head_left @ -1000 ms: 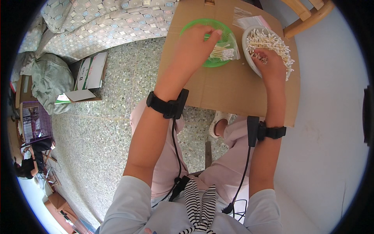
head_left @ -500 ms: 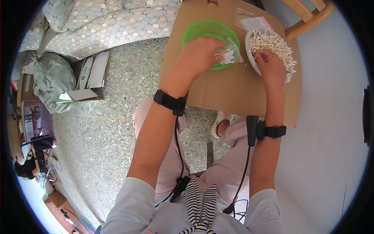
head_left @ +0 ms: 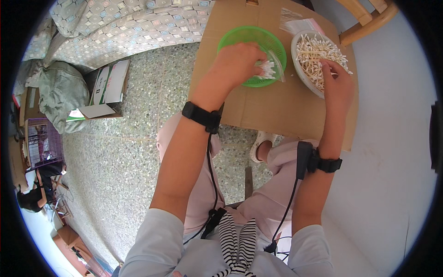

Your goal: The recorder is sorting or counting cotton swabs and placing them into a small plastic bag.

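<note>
My left hand [head_left: 237, 64] is over the green plastic basket [head_left: 251, 30], its fingers curled round a bunch of cotton swabs [head_left: 267, 70] whose white tips stick out on the right. A clear plastic bag [head_left: 279, 67] lies against the bunch inside the basket. To the right, a white oval bowl [head_left: 300, 73] is heaped with loose cotton swabs [head_left: 318, 53]. Over the bowl's right side is my right hand [head_left: 339, 83], thumb and forefinger brought together at the pile. Whatever lies between those fingertips is too small to make out.
Basket and bowl rest on a cardboard-covered table [head_left: 277, 108]. Behind the bowl lie flat clear bags [head_left: 302, 25]. A wooden chair [head_left: 369, 23] stands at the far right, beside the wall. An opened carton [head_left: 110, 87] sits on the floor at left. Cables hang from both wristbands.
My right hand has moved right across the bowl, from its left-middle part to its right side. My left hand stays at the basket with the swabs, almost unmoved.
</note>
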